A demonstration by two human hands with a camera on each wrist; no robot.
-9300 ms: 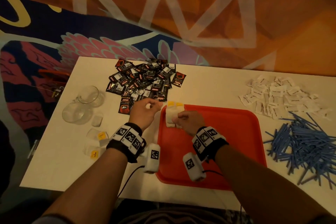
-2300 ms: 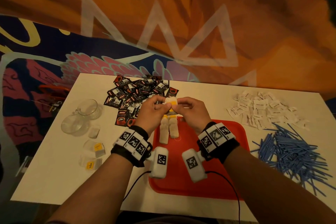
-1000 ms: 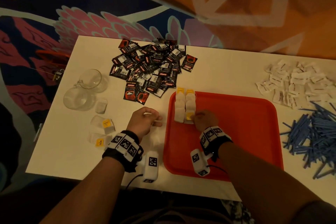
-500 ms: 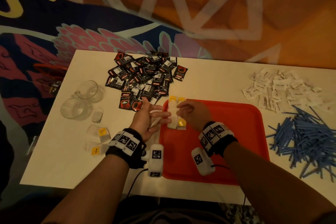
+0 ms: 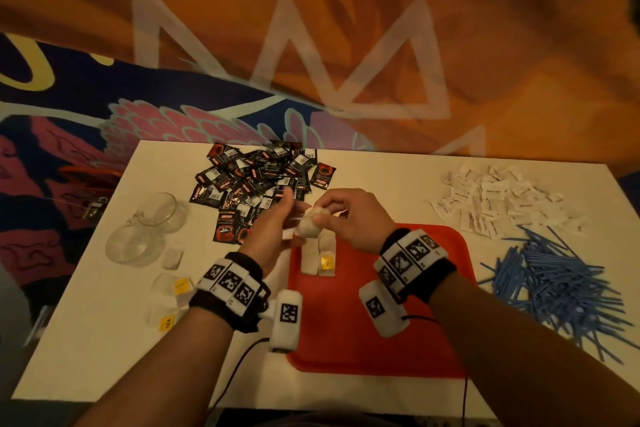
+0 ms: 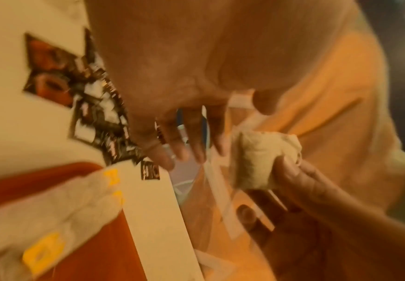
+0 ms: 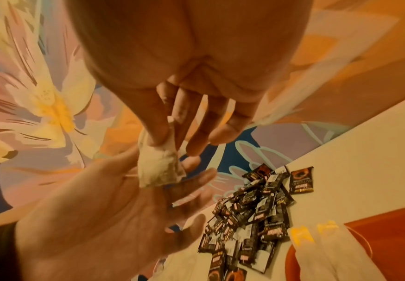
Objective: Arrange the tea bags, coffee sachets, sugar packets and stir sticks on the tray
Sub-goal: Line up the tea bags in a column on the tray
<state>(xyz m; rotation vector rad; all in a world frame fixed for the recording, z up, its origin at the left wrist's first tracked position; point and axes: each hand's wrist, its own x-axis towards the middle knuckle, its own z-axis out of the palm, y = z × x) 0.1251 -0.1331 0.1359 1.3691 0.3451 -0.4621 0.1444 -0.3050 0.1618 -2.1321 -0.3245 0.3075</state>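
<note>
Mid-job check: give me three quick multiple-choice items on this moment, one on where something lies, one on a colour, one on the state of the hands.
1. Where does the stir sticks pile lie?
A. on the table right of the tray
B. on the tray
C. left of the glass cups

2. What colour is the tray?
A. blue
B. red
C. white

3. What is the right hand doing?
A. lying flat on the table
B. pinching a tea bag above the tray's far left corner
C. gripping a stir stick

Answers: 1 A, the blue pile sits off the tray's right edge. 2 B, its bare bottom is red. 3 B, the thumb and fingers pinch the bag, with the left hand beside it.
</note>
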